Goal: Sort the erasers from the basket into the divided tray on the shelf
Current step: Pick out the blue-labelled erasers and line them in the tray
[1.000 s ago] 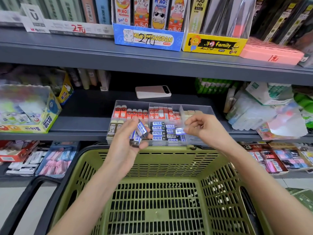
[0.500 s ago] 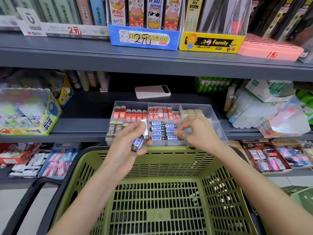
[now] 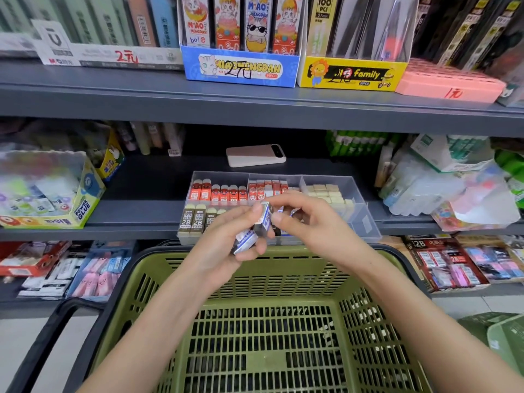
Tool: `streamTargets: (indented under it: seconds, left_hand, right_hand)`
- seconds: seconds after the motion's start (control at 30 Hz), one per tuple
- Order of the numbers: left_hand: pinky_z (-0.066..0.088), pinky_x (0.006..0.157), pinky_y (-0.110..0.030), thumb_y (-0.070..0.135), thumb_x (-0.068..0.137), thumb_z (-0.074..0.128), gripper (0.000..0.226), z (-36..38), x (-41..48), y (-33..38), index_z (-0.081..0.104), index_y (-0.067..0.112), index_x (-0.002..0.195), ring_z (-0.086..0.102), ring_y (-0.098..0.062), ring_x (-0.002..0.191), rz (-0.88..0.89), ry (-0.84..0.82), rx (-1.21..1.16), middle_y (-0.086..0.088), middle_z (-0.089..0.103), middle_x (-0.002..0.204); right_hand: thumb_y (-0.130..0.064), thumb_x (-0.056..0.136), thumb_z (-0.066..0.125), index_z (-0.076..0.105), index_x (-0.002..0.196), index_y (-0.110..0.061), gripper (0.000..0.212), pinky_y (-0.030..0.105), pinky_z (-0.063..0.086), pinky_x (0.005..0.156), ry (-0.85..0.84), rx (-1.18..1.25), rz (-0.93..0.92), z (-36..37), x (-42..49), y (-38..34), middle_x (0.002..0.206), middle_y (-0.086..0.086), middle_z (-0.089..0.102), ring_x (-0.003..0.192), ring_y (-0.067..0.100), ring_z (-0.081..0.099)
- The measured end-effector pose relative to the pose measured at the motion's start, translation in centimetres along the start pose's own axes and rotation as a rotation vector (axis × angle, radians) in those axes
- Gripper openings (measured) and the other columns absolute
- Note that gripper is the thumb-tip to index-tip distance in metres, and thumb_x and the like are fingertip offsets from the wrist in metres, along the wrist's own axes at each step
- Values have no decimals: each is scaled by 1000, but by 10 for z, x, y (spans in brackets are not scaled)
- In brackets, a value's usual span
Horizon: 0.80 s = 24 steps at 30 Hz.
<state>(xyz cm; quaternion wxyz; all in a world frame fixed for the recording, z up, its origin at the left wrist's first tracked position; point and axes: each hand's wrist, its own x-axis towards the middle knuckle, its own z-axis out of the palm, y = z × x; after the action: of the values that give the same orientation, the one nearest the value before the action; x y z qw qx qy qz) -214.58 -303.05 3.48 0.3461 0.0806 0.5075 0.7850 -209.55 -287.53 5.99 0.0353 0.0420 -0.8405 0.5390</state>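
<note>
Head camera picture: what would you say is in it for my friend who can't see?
A person's left hand holds a small bunch of blue-and-white erasers while the right hand pinches the top one, above a green basket. Just behind, a clear divided tray on a shop shelf holds rows of red, brown and cream erasers.

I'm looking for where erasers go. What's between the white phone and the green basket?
The clear divided tray, with sorted erasers, in the head view. The left hand and right hand grip blue-and-white erasers before it.
</note>
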Motion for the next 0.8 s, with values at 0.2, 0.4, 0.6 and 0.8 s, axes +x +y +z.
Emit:
streamTargets:
  seconds: [0.2, 0.4, 0.6, 0.8]
  left_hand:
    - [32, 33, -15, 30, 79, 61, 33, -4, 0, 3, 60, 3, 99, 53, -16, 49, -39, 10, -34, -12, 61, 69]
    - [43, 47, -24, 7, 92, 34, 33, -16, -2, 9, 55, -4, 115, 56, -21, 66, -5, 98, -184, -15, 60, 79]
    - [46, 48, -25, -2, 93, 41, 26, -16, -5, 13, 55, -1, 115, 66, -27, 74, 8, 106, -171, -21, 70, 100]
    - [46, 45, -19, 11, 77, 58, 49, -13, -6, 10, 48, -6, 122, 71, -28, 84, 6, 126, -80, -14, 71, 108]
  right_hand:
    - [-3, 80, 67, 63, 83, -18, 16, 14, 44, 61, 144, 283, 117, -23, 6, 10, 70, -5, 63, 61, 1, 56]
    - [-18, 77, 75, 57, 79, -27, 19, 25, 40, 63, 394, -92, 326, -28, 15, 43, 69, 7, 68, 57, 3, 56]
    - [-30, 77, 74, 62, 79, -23, 15, 33, 49, 78, 382, -297, 314, -8, 14, 58, 79, -9, 66, 84, 13, 61]
    - [-37, 79, 69, 71, 78, -19, 18, 28, 29, 78, 407, -832, 131, -7, 11, 63, 89, -3, 60, 96, 21, 46]
